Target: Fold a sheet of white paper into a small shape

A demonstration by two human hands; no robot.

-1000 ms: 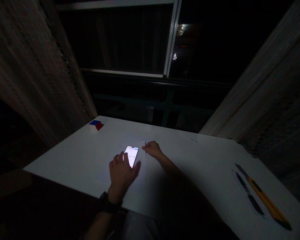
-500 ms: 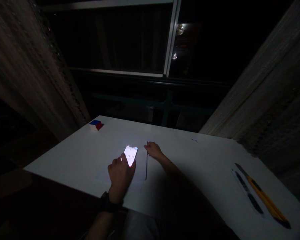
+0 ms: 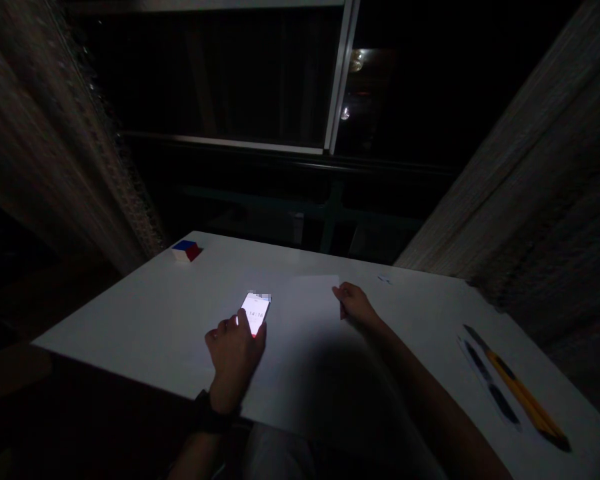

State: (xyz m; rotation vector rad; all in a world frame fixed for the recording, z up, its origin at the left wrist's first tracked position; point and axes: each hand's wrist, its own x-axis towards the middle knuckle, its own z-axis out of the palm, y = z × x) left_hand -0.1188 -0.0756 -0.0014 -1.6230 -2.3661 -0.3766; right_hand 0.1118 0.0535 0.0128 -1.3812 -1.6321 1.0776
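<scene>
A phone (image 3: 256, 307) with a bright white screen showing digits is gripped by my left hand (image 3: 235, 350), thumb and fingers closed around its lower part. A dark watch (image 3: 214, 410) is on that wrist. My right hand (image 3: 356, 303), farther right, pinches the right edge of a white sheet of paper (image 3: 307, 300). The sheet's far corner shows near those fingers, while its near part fades into shadow. The phone is over the left part of the sheet; I cannot tell whether it touches it.
On the white table (image 3: 125, 313), a blue, red and white cube (image 3: 186, 251) stands at the far left. Small scraps (image 3: 385, 280) lie near the back edge. A yellow utility knife (image 3: 523, 393) and a dark pen-like item (image 3: 490, 383) lie at the right. Curtains (image 3: 480, 180) flank the window.
My right hand has moved right, drawing the paper's edge with it, so the sheet now spreads wider. The left hand stays on the phone. The view has shifted slightly.
</scene>
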